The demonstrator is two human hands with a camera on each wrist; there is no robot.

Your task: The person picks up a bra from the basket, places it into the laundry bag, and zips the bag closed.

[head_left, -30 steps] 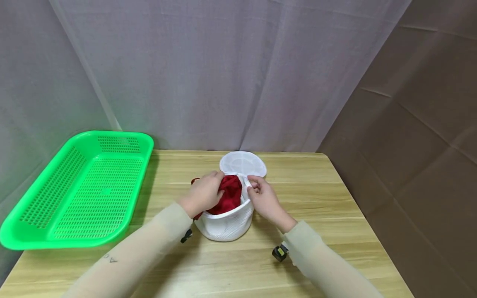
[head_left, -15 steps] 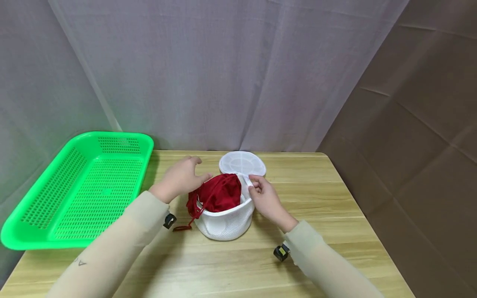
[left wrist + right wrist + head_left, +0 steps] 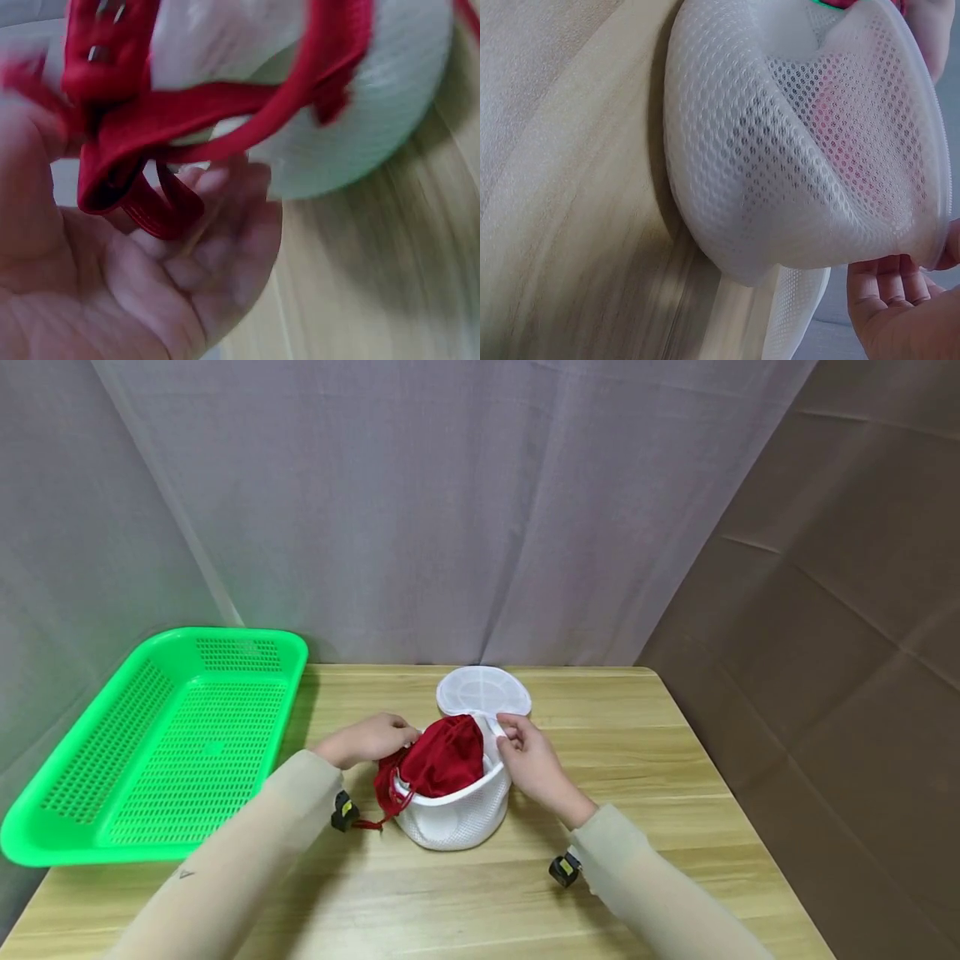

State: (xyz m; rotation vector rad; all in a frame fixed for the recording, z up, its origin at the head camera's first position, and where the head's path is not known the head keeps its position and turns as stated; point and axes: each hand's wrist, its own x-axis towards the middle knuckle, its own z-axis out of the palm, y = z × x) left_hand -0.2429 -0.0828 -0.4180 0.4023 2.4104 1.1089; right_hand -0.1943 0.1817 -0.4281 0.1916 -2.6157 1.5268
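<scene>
In the head view, a white mesh bag stands on the bench, with its round lid folded open at the far side. The red cloth lies mostly in the bag's mouth, but a part of it and a red strap hang outside, over the left rim. The left hand is at the left edge of this cloth; the right hand holds the far right of the rim. A green basket stands at the left, apart from the bag.

In the left wrist view, the fingers curl around the red strap, with the thumb opposite, so this grip seems closed on it, though loosely.

In the right wrist view, thumb and fingers pinch the rim; this grip is clamped on the bag.

I judge that the step in hand is tucking the cloth inside. The next move calls for lifting the hanging part over the left rim, while the right hand keeps the mouth open.
</scene>
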